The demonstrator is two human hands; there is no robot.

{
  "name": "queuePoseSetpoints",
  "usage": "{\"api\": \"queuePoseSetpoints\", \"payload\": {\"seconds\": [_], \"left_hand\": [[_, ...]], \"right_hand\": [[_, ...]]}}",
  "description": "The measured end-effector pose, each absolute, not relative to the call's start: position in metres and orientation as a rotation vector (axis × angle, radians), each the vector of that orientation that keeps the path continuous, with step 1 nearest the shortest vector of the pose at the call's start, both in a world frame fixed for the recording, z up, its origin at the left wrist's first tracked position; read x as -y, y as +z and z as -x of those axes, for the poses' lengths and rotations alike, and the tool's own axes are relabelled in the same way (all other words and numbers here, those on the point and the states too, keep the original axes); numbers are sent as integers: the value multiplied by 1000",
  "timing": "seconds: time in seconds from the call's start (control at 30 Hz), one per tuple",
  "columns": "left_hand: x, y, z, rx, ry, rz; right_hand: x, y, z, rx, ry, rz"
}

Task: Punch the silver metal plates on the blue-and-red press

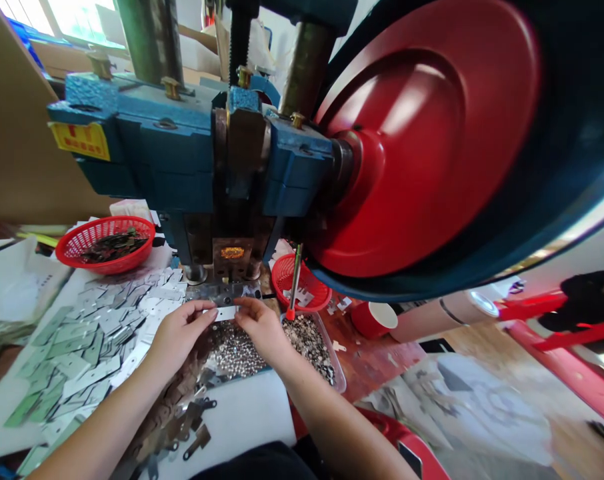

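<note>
A small flat metal plate (226, 313) with holes is held level between my two hands, just in front of the press die (222, 291). My left hand (185, 331) pinches its left end between thumb and fingers. At the right end, my right hand (262, 329) grips it the same way. Under the hands lies a heap of small shiny rivet-like metal parts (236, 352). The ram (231, 257) of the blue press stands above and behind the plate.
Loose flat plates (89, 347) cover the left side. Red baskets stand at left (107, 263) and behind my right hand (315, 297). A clear tray (336, 373) holds small parts. Dark brackets (192, 423) lie near me. The press's red flywheel (432, 147) looms at right, beside a red cup (369, 321).
</note>
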State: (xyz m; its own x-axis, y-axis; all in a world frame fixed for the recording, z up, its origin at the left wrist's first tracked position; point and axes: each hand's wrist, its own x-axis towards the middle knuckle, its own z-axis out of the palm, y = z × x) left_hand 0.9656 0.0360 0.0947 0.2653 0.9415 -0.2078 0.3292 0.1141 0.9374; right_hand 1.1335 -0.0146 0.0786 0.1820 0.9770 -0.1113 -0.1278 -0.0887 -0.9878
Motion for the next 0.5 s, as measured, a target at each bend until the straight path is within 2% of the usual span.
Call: {"api": "queuePoseSetpoints", "payload": {"seconds": [0.5], "left_hand": [[-31, 92, -963, -1286, 713, -1322]], "right_hand": [[20, 90, -1130, 1047, 1160, 1341]]}}
